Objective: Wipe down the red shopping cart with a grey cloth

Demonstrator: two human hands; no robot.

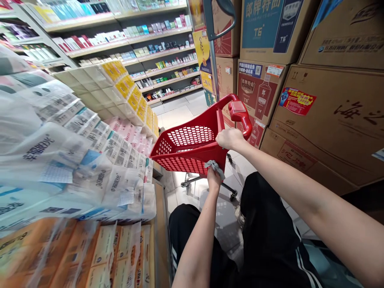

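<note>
A red perforated shopping trolley basket [192, 152] stands on a wheeled frame straight ahead of me. Its red handle [240, 114] rises at the far right corner. My left hand [214, 180] is at the basket's near rim, shut on a grey cloth [215, 167] pressed against the red plastic. My right hand [229, 138] grips the basket's right rim, a little short of the handle. The basket holds nothing that I can see. The trolley's lower frame is partly hidden by the basket and my left arm.
Stacks of plastic-wrapped tissue packs [75, 160] tower along the left. Printed cardboard cartons [300, 100] are piled high on the right. Shelves of boxed goods [126, 44] line the far wall, and a tiled floor [177, 116] runs between them.
</note>
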